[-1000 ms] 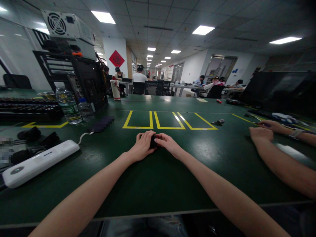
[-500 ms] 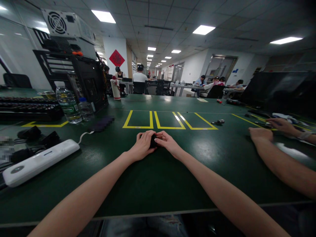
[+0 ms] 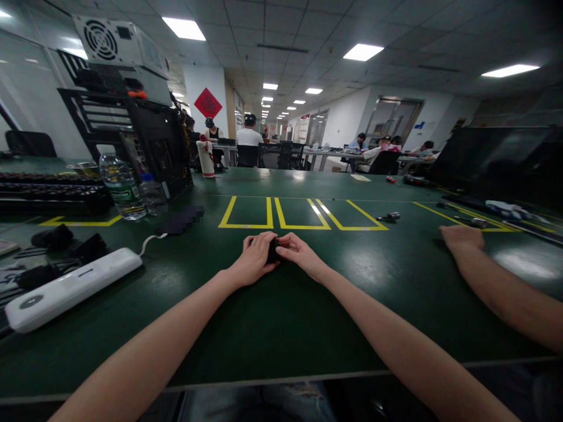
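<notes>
Two grips, left hand (image 3: 253, 259) and right hand (image 3: 299, 254): curled nearly closed on black object (image 3: 272, 251).
Black object: between fingers, over bench (image 3: 264, 328), near side of yellow tape (image 3: 259, 227).
Fingers: brace left, press lightly right.

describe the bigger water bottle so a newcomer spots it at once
Toward the left of the green table stands a black computer frame. Just in front is the taller clear bottle; its pale cap and green label set it apart from the smaller, blue-capped bottle beside it.
</notes>
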Available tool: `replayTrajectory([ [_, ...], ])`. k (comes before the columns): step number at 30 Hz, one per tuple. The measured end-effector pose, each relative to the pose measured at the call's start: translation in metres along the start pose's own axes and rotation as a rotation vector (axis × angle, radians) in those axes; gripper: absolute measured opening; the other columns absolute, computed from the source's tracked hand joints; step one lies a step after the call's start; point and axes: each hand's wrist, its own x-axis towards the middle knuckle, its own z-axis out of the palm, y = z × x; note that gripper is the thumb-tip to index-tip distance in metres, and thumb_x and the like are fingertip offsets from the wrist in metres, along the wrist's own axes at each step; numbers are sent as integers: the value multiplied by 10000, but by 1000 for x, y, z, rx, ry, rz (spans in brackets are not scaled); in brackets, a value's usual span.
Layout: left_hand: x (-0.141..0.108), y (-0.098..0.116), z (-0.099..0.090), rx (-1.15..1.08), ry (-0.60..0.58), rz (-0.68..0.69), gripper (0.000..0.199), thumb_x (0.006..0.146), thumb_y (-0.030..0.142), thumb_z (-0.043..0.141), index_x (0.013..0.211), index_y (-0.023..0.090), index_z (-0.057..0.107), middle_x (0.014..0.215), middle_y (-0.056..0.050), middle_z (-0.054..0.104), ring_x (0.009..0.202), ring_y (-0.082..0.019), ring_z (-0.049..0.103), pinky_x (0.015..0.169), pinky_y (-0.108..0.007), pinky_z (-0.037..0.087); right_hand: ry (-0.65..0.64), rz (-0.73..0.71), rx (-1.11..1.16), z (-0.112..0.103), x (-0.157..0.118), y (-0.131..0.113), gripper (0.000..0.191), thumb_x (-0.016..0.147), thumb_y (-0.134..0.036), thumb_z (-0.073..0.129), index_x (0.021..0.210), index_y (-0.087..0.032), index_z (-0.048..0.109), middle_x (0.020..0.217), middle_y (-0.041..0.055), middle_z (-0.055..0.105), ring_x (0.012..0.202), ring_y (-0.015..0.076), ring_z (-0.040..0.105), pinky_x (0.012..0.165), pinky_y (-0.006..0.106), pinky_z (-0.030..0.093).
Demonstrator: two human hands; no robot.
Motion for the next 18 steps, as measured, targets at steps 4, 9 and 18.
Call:
replayTrajectory([
  [4,0,0,1,8,7,-3,554,734,253,526,1191,183,221,1178,-114,382,1112,-252,359,907,-440,251,35,-23,3,1,3,3,258,652,-277,619,862,-199,492,897,-1,544,846,123,533,819,323,415],
  [9,0,-1,1,9,-6,-1,564,729,240,528,1196,189,216,1186,-111,376,1116,-250,356,911,-439,247,28,51,9,0,5,3,331,642,-270,626,939,-190,507,988,29,545,909,151,533,850,354,403],
  [18,0,0,0,-1,-6,-9,560,728,240,530,1193,189,221,1181,-109,380,1116,-249,357,914,-438,245,-27,11,29,0,0,-3,329,602,-210,658,882,-209,485,944,-1,537,923,144,524,851,340,410],
])
